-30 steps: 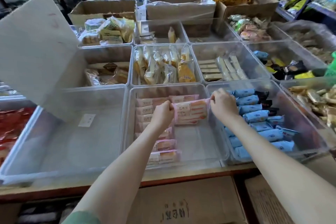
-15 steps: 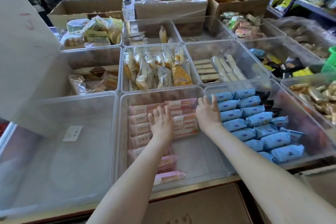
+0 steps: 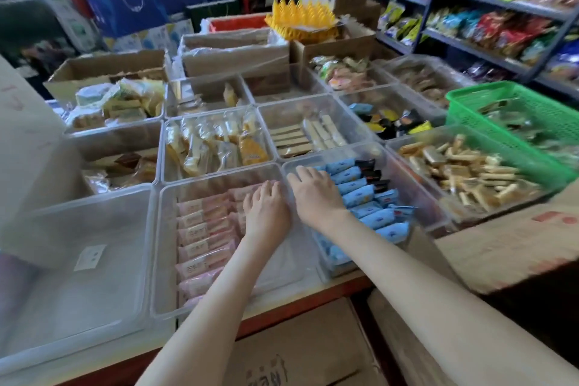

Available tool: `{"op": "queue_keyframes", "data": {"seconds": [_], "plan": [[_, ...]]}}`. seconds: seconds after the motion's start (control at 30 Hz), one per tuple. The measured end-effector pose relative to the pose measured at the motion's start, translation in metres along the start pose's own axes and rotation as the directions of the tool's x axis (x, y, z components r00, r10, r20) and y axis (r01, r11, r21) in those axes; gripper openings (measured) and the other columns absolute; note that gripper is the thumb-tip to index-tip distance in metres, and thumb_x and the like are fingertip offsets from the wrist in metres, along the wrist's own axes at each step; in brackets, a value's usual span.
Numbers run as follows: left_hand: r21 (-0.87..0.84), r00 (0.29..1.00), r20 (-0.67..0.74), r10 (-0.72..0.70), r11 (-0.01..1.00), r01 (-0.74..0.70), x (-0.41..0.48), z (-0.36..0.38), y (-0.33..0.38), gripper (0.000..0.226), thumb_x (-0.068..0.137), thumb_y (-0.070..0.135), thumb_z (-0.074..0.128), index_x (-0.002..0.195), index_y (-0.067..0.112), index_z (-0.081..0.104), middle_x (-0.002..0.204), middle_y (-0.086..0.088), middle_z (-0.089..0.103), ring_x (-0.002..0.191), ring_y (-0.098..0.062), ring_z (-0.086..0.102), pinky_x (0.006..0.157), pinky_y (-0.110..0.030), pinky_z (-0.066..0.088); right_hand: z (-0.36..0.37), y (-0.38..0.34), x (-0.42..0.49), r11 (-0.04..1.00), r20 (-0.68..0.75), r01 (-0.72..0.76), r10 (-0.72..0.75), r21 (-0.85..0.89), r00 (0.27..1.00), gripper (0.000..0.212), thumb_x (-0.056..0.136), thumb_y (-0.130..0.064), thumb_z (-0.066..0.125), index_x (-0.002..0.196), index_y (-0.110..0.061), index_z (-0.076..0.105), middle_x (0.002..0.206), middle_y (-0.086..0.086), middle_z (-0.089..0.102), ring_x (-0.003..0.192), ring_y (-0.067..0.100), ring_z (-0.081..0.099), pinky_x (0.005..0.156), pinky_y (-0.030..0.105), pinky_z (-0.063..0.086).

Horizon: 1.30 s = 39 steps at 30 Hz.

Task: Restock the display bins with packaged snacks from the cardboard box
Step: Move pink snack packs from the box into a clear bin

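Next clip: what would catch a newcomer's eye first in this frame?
Two bare arms reach in from the bottom. The left hand lies flat on pink packs in the front middle bin, and the right hand is beside it, at the edge of the blue packs in the next bin. Behind them, a yellow spiky stack at top centre and a green basket at right stand out.

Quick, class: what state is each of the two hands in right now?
Left hand: open, flat over the pink packets, holding nothing.
Right hand: open, fingers straight beside the blue packets, holding nothing.
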<state>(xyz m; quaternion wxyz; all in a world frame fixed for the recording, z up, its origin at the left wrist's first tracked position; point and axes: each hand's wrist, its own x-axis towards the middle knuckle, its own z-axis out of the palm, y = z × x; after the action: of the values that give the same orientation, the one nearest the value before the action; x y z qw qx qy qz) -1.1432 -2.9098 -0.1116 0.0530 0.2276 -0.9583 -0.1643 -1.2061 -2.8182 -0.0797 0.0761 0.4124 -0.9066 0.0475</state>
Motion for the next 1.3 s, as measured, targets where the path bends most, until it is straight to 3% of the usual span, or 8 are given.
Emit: {"op": "queue_keyframes", "data": {"seconds": [0.13,0.27,0.43,0.57,0.77,0.93,1.13,1.3], "plan": [[-0.015,0.983,-0.101,0.154,0.988,-0.156,-0.069,-0.023,0.091,0.052,0.088,0.021,0.052,0.137,0.012,0.038,0.136,-0.007,0.045,0.124,-0.027,0.046,0.101,-0.035,0.034,-0.057,0.037,-0.073,1.000,-0.134,0.009,-0.011,-0.011,0.991,0.033,0.092,-0.012,0.046,0.124,-0.008,0.050,0.124,0.011,0.051,0.117,0.030,0.047,0.096,0.036,0.034],[0.006,0.972,-0.110,0.206,0.978,-0.206,-0.159,-0.022,0.185,0.057,0.088,0.021,0.051,0.141,0.013,0.031,0.140,-0.007,0.039,0.127,-0.029,0.042,0.101,-0.037,0.033,-0.095,0.094,-0.183,0.999,-0.236,-0.028,0.032,0.024,0.971,0.036,0.066,-0.008,0.076,0.100,-0.006,0.066,0.095,0.012,0.065,0.086,0.031,0.064,0.073,0.035,0.052],[0.045,0.969,-0.022,0.245,0.969,-0.244,-0.242,0.012,0.291,0.054,0.097,0.028,0.043,0.146,0.014,0.024,0.151,-0.010,0.027,0.135,-0.031,0.032,0.108,-0.040,0.029,-0.115,0.173,-0.322,0.996,-0.054,-0.090,0.091,0.029,0.994,0.047,0.083,-0.019,0.059,0.128,-0.008,0.051,0.125,0.011,0.053,0.119,0.031,0.048,0.095,0.039,0.041],[0.070,0.966,0.039,0.256,0.964,-0.258,-0.271,0.050,0.347,0.054,0.093,0.030,0.048,0.142,0.012,0.032,0.146,-0.010,0.035,0.130,-0.031,0.039,0.102,-0.038,0.034,-0.105,0.228,-0.387,0.985,0.069,-0.173,0.173,-0.008,0.982,0.050,0.092,-0.027,0.051,0.138,-0.011,0.040,0.136,0.008,0.044,0.125,0.026,0.041,0.100,0.036,0.036],[0.052,0.938,0.346,0.006,0.998,-0.026,-0.268,0.126,0.375,0.057,0.089,0.031,0.054,0.139,0.011,0.033,0.139,-0.012,0.040,0.128,-0.031,0.039,0.101,-0.039,0.035,-0.066,0.289,-0.416,0.964,0.282,-0.266,0.252,0.012,0.926,0.044,0.093,-0.024,0.049,0.134,-0.012,0.040,0.133,0.008,0.045,0.123,0.027,0.041,0.099,0.035,0.036],[0.071,0.890,0.449,-0.081,0.996,0.054,-0.239,0.186,0.361,0.064,0.092,0.021,0.051,0.148,0.013,0.023,0.150,-0.012,0.028,0.137,-0.030,0.029,0.109,-0.038,0.029,-0.020,0.334,-0.408,0.963,0.402,-0.271,0.253,-0.011,0.880,0.047,0.091,-0.021,0.047,0.136,-0.011,0.038,0.129,0.010,0.046,0.120,0.029,0.043,0.097,0.038,0.039],[0.249,0.827,0.554,-0.098,0.967,-0.053,-0.204,0.261,0.337,0.049,0.096,0.019,0.044,0.142,0.009,0.031,0.147,-0.014,0.031,0.135,-0.029,0.031,0.109,-0.039,0.033,0.048,0.370,-0.377,0.984,0.590,-0.176,0.152,-0.016,0.793,0.049,0.095,-0.019,0.043,0.142,-0.011,0.032,0.142,0.012,0.038,0.129,0.029,0.037,0.102,0.037,0.034],[0.338,0.792,0.610,-0.020,0.911,-0.238,-0.192,0.299,0.337,0.052,0.096,0.016,0.036,0.146,0.012,0.023,0.148,-0.014,0.031,0.138,-0.030,0.024,0.111,-0.042,0.018,0.106,0.383,-0.360,0.996,0.725,-0.084,0.068,-0.014,0.685,0.055,0.096,-0.025,0.043,0.146,-0.012,0.024,0.152,0.010,0.028,0.136,0.028,0.030,0.106,0.037,0.030]]}}
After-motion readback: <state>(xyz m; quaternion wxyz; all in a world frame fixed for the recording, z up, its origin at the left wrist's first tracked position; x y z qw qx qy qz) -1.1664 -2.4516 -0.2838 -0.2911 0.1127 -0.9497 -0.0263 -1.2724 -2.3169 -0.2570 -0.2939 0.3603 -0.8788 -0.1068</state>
